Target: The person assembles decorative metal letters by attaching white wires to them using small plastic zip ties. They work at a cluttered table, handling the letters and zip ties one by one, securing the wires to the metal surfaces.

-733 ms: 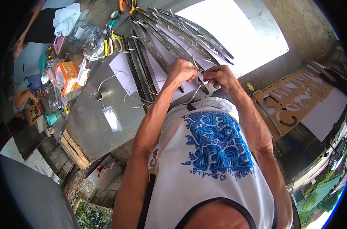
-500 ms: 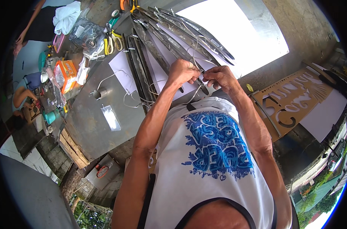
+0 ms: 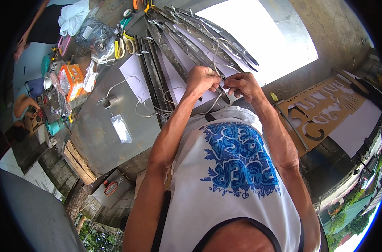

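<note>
Both hands meet over the near ends of several long, dark, pointed metal strips (image 3: 174,54) fanned out on the table. Thin pale wires (image 3: 215,56) run along and between these strips. My left hand (image 3: 202,80) is closed, thumb and fingertips pinching a wire end. Just to its right, my right hand (image 3: 243,86) pinches at the same wire, fingertips nearly touching the left ones. The exact joint between the fingers is too small to make out. A rounded grey-white piece (image 3: 232,99) shows just below the right hand.
On the left of the metal table (image 3: 94,143) are a short metal cylinder (image 3: 110,101) and a clear plastic packet (image 3: 121,129). Yellow-handled scissors (image 3: 129,43), an orange packet (image 3: 74,82) and bags lie beyond. At right is a brown cut-out board (image 3: 321,111). Another person (image 3: 27,103) sits far left.
The hands stay almost in place at the wire, with only slight finger movement. The view has shifted very slightly.
</note>
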Tool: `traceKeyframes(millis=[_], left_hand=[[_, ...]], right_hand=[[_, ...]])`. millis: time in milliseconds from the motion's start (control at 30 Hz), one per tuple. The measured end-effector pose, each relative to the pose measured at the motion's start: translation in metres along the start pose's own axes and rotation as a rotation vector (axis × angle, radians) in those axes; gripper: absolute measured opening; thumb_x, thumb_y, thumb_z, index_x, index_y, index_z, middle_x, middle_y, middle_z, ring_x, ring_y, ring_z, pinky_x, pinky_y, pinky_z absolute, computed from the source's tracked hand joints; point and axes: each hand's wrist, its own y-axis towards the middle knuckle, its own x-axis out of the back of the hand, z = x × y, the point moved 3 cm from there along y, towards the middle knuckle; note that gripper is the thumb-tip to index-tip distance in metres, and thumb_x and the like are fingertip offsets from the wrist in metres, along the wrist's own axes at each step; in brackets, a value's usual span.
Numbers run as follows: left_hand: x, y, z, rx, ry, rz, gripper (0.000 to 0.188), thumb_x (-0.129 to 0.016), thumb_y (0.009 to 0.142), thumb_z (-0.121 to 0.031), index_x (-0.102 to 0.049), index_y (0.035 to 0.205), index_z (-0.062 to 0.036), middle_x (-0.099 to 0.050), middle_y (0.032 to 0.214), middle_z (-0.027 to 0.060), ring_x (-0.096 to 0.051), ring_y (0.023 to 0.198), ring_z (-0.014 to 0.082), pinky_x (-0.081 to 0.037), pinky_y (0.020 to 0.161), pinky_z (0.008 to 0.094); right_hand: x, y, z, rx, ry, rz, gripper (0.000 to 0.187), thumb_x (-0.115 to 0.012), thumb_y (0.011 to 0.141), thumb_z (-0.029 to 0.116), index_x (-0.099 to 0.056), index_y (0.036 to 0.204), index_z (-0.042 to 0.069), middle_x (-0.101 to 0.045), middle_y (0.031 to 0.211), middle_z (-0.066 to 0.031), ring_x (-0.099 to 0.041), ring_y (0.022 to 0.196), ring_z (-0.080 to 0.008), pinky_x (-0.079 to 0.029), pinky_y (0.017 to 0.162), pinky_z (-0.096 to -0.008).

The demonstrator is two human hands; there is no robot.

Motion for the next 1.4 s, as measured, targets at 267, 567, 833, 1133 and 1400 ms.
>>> traceKeyframes(millis=[267, 567, 833, 1133, 1400], left_hand=[[-0.001, -0.001, 0.002, 0.011, -0.017, -0.004, 0.016, -0.078, 0.085, -0.006, -0.076, 0.095, 0.0066, -0.074, 0.078, 0.0108, -0.069, 0.065, 0.0157, -0.058, 0.055, 0.0286], [-0.001, -0.007, -0.001, 0.036, -0.002, -0.032, 0.017, -0.078, 0.084, -0.008, -0.077, 0.095, 0.0050, -0.076, 0.080, 0.0108, -0.071, 0.066, 0.0142, -0.055, 0.051, 0.0277], [-0.006, -0.009, 0.002, 0.066, -0.033, 0.024, 0.016, -0.076, 0.087, -0.009, -0.075, 0.095, 0.0044, -0.077, 0.084, 0.0115, -0.070, 0.065, 0.0132, -0.048, 0.045, 0.0269], [-0.010, -0.010, 0.005, 0.046, -0.107, -0.037, 0.016, -0.077, 0.087, -0.007, -0.075, 0.095, 0.0062, -0.075, 0.080, 0.0131, -0.066, 0.062, 0.0145, -0.049, 0.046, 0.0262], [-0.016, -0.012, 0.006, 0.013, -0.179, -0.060, 0.019, -0.079, 0.085, -0.006, -0.074, 0.097, 0.0082, -0.075, 0.083, 0.0137, -0.067, 0.063, 0.0148, -0.049, 0.047, 0.0254]], right_hand=[[-0.004, -0.003, 0.000, 0.017, 0.025, -0.069, 0.025, -0.076, 0.082, 0.003, -0.074, 0.103, -0.011, -0.074, 0.079, -0.0143, -0.058, 0.050, -0.0113, -0.041, 0.042, -0.0244], [-0.008, -0.002, -0.009, 0.066, 0.057, -0.182, 0.024, -0.079, 0.081, 0.008, -0.077, 0.100, -0.007, -0.070, 0.071, -0.0058, -0.038, 0.044, -0.0032, -0.026, 0.039, -0.0232], [-0.013, -0.010, -0.005, 0.124, -0.271, -0.292, 0.020, -0.076, 0.088, 0.018, -0.080, 0.098, 0.001, -0.076, 0.077, -0.0093, -0.063, 0.060, -0.0121, -0.050, 0.058, -0.0303], [-0.022, -0.038, 0.001, 0.460, -0.730, -0.326, 0.018, -0.074, 0.089, 0.018, -0.081, 0.101, 0.006, -0.077, 0.094, -0.0123, -0.075, 0.076, -0.0281, -0.058, 0.073, -0.0399], [-0.024, -0.027, -0.008, 0.711, -0.935, -0.342, 0.010, -0.066, 0.091, 0.013, -0.072, 0.097, 0.007, -0.069, 0.095, -0.0126, -0.071, 0.079, -0.0370, -0.057, 0.070, -0.0465]])
